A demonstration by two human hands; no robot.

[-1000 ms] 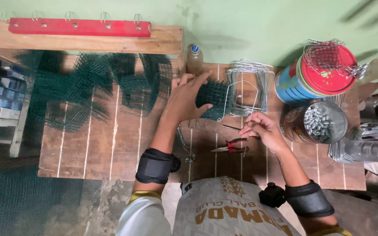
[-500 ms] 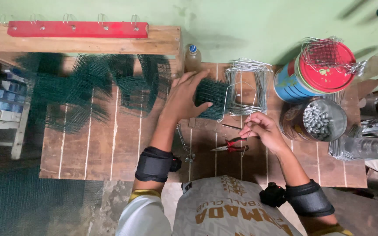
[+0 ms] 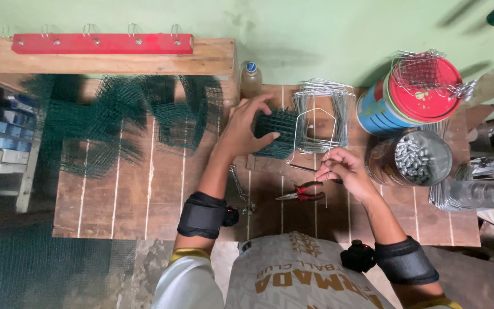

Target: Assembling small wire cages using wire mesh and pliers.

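Wooden planks form the table against a green wall. At right, a glass jar holds grey metal pieces beside a red-lidded tin. The left hand spreads its fingers over a green mesh piece. The right hand pinches a bent wire frame beside the mesh; red pliers lie near.

The person wears a pale grey shirt with gold block lettering across the chest and sleeve hems trimmed in yellow. To either side of that shirt, each forearm carries a broad black padded band (plain fabric), one behind the left hand and one behind the right hand. A small black device sits beside each band on the shirt's side.
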